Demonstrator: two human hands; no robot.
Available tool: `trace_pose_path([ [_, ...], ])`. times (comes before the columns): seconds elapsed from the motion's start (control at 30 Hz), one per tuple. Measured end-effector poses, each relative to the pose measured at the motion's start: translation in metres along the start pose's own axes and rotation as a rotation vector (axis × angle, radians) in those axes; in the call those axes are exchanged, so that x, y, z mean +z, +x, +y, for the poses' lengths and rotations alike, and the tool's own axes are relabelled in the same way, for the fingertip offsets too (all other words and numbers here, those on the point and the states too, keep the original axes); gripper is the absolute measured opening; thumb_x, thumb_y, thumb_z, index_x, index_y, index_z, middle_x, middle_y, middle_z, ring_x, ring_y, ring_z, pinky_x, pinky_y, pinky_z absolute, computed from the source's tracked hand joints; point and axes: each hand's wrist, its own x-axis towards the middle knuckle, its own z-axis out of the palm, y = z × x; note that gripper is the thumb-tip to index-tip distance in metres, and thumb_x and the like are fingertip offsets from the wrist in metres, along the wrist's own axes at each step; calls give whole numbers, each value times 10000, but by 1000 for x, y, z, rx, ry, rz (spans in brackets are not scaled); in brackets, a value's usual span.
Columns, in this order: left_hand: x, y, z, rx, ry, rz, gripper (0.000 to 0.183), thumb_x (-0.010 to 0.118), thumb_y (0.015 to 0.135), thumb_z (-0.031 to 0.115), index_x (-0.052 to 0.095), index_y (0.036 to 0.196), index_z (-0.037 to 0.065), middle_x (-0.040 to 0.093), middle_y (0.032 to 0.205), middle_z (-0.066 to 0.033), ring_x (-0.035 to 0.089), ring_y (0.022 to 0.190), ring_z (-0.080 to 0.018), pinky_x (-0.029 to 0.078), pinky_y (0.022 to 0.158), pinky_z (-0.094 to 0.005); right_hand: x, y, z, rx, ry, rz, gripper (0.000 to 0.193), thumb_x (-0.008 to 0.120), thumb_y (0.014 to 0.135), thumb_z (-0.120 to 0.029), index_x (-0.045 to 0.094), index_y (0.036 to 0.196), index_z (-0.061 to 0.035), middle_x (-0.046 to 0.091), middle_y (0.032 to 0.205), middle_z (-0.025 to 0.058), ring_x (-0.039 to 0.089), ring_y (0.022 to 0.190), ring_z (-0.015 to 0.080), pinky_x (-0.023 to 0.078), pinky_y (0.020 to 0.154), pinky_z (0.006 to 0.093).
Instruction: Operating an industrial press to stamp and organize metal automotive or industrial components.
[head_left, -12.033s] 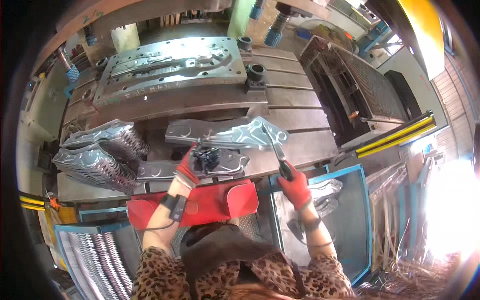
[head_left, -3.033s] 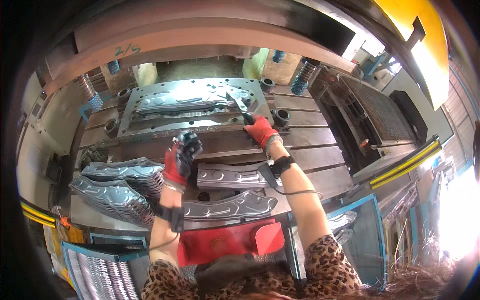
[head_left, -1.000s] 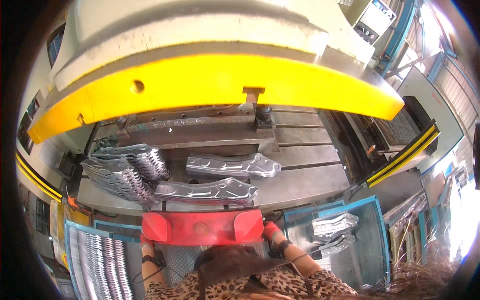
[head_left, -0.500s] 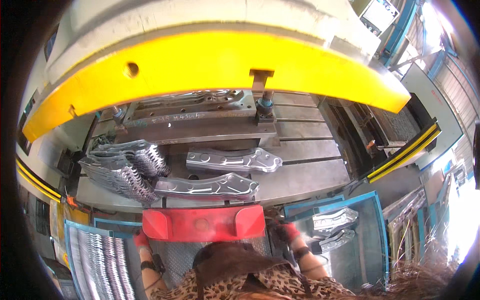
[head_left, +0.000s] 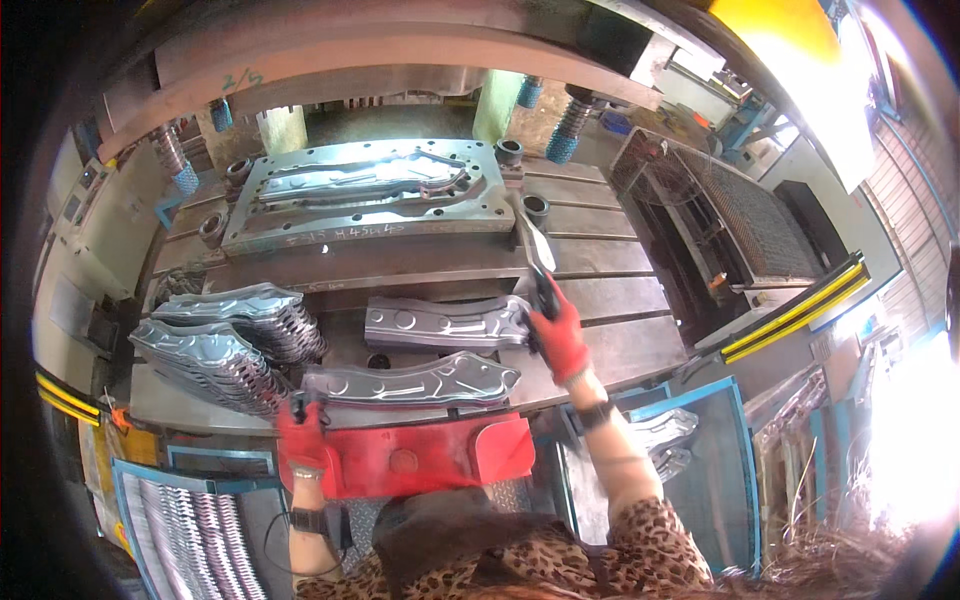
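At the left, two stacks of pressed metal parts (head_left: pixel 210 350) stand on the press bed (head_left: pixel 620 345), nested so tightly that single pieces are hard to count. Just in front of them is the left hand (head_left: pixel 302 435), red-gloved, in front of the left end of a red panel (head_left: pixel 405 460) in this view. A small dark object shows at its fingers, too blurred to name; whether they pinch it I cannot tell.

To the right, the front part (head_left: pixel 410 380) lies on the bed, long axis running left to right, broader end rightward. Beyond it lies the rear part (head_left: pixel 440 322), nearly parallel — its right end is partly covered at the right hand. Farther back, glare on the die (head_left: pixel 480 205) washes out its middle, and the upper edge cuts off the press above.

The right hand (head_left: pixel 562 338) has its fingers closed round the black handle of a hand tool (head_left: pixel 540 255), whose long axis points away from the person and slightly left — its tip is hard to make out beside the die's right end. At far right, the forearm hides part of a blue-framed bin (head_left: pixel 748 480).
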Motion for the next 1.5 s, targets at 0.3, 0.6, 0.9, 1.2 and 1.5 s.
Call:
trace_pose_path([
  [0.3, 52, 16, 5, 391, 45, -183, 187, 681, 741, 51, 624, 915, 19, 650, 841, -123, 621, 701, -214, 486, 656, -321, 116, 176, 1, -169, -416, -110, 508, 575, 764, -170, 482, 1249, -54, 601, 973, 273, 579, 945, 392, 456, 814, 402],
  [0.6, 55, 39, 28, 257, -27, -297, 224, 667, 752, 31, 624, 969, -5, 666, 852, -122, 647, 785, -221, 496, 724, -316, 147, 177, 60, -163, -738, 7, 597, 534, 779, -212, 370, 1349, -143, 613, 877, 252, 585, 859, 410, 467, 779, 467],
  [0.9, 83, 102, 65, 59, -687, -370, 258, 614, 827, 101, 607, 1058, -13, 643, 997, -75, 591, 889, -136, 447, 821, -252, 105, 102, 59, -205, -521, -2, 563, 565, 776, -179, 422, 1320, -174, 617, 866, 226, 588, 823, 409, 472, 707, 449],
  [1.2, 132, 162, 82, -220, -1288, -703, 257, 491, 924, 273, 572, 1056, 66, 643, 940, -87, 641, 799, -206, 550, 721, -394, -2, -83, 20, -155, -527, -95, 489, 594, 777, -37, 487, 1254, -25, 639, 930, 181, 637, 797, 193, 488, 708, 303],
  [1.5, 116, 14, -2, -505, -910, -515, 342, 459, 932, 259, 525, 1141, -3, 621, 1028, -83, 595, 940, -199, 466, 835, -298, -114, -151, 15, 338, -331, -294, 550, 579, 759, -73, 459, 1293, -23, 597, 710, 67, 541, 593, 108, 467, 558, 278],
])
